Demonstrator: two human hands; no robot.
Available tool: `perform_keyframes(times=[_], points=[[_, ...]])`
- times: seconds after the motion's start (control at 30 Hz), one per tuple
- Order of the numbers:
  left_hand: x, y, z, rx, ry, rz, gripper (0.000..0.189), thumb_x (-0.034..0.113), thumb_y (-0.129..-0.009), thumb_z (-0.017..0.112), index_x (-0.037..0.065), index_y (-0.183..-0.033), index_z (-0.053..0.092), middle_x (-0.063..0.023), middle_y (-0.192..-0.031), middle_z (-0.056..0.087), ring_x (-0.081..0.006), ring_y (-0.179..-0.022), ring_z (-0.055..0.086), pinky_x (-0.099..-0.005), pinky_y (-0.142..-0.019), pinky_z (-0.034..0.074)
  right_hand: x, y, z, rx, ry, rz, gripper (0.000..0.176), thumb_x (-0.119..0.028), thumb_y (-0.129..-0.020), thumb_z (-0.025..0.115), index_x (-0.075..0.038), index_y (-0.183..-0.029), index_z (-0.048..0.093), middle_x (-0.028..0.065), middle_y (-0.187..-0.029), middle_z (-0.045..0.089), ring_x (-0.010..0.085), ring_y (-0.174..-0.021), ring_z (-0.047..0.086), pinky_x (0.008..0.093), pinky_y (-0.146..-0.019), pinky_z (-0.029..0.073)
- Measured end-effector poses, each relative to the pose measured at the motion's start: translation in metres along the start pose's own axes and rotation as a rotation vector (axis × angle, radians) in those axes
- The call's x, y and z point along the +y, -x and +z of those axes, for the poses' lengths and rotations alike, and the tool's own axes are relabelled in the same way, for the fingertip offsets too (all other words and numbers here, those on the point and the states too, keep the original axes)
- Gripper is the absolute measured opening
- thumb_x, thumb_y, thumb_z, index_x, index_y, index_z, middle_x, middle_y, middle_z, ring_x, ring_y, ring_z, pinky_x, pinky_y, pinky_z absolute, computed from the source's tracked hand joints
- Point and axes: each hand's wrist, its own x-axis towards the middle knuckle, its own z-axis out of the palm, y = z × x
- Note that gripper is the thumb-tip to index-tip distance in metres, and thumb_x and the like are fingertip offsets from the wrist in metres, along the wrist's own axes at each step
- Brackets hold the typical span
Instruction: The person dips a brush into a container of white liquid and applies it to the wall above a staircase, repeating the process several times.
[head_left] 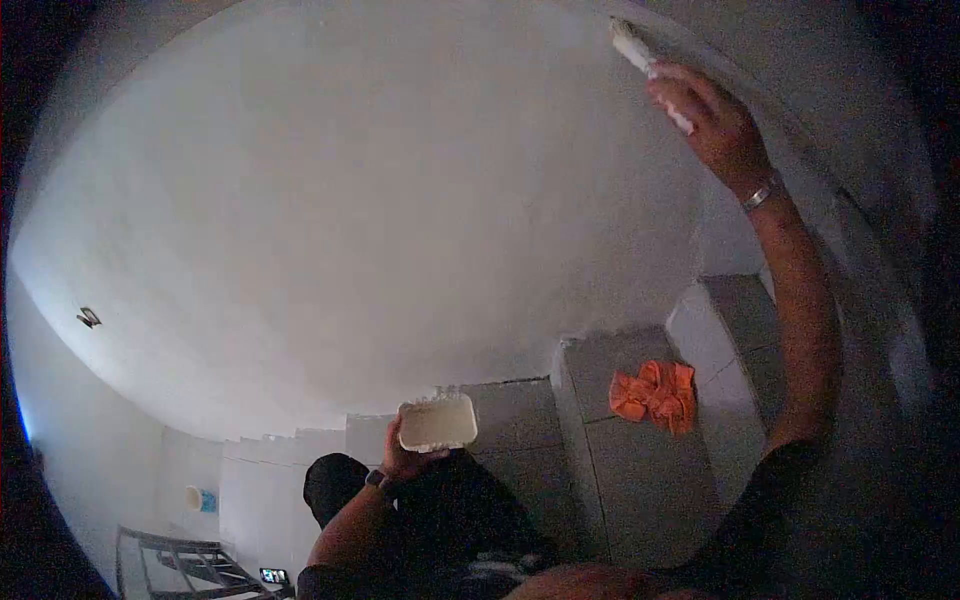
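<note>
Brushing the upper right part of the broad, pale, matte wall (400,200) appeared to be the step in hand. The person's right hand (708,115) was raised at the end of an outstretched arm, its fingers closed around a long paintbrush with a white handle (634,48), the bristle end pointing up and to the left. Whether the bristles touched the wall could not be told in the dim light.

Low down, the left hand (402,461) held a cream, rectangular, open-topped tub (440,446), its fingers gripping the left side and underside. The tub's contents could not be made out. A crumpled, bright orange cloth (655,395) lay on the grey tiled step (640,480), near the step's right edge, by the foot of the next white riser (710,340); neither hand touched it.

The next move seemed to call for steady, even pressure on the paintbrush, with the tub kept level. Any reloading would need the two brought together, since they were well apart.
</note>
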Motion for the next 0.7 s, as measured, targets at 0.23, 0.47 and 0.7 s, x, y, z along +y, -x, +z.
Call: perform_keyframes(times=[0.23, 0.47, 0.7], points=[[-0.002, -0.003, -0.009, -0.050, 0.003, 0.012, 0.068, 0.059, -0.077, 0.032, 0.013, -0.127, 0.030, -0.0123, -0.127, 0.036, -0.0336, -0.111, 0.040, -0.0512, -0.081, 0.040, -0.015, 0.034, -0.011, -0.306, -0.335, 0.025, 0.019, -0.005, -0.077, 0.055, -0.009, -0.096, 0.055, 0.0064, -0.103, 0.055, 0.0218, -0.093, 0.055, 0.0304, -0.077, 0.047], [-0.007, -0.007, -0.016, -0.069, 0.026, -0.001, 0.069, 0.059, -0.076, 0.033, 0.013, -0.127, 0.030, -0.0133, -0.126, 0.036, -0.0339, -0.110, 0.041, -0.0507, -0.081, 0.040, 0.020, 0.020, -0.014, -0.005, -0.066, 0.083, 0.018, -0.008, -0.076, 0.058, -0.009, -0.094, 0.056, 0.0060, -0.103, 0.055, 0.0225, -0.092, 0.056, 0.0307, -0.079, 0.047], [-0.004, -0.007, -0.016, -0.095, 0.001, -0.041, 0.070, 0.061, -0.076, 0.032, 0.011, -0.126, 0.031, -0.0123, -0.122, 0.042, -0.0316, -0.108, 0.044, -0.0477, -0.080, 0.042, -0.016, 0.052, -0.002, -0.497, -0.561, 0.212, 0.015, -0.010, -0.078, 0.056, -0.006, -0.093, 0.056, 0.0072, -0.097, 0.057, 0.0233, -0.092, 0.055, 0.0329, -0.080, 0.045]])
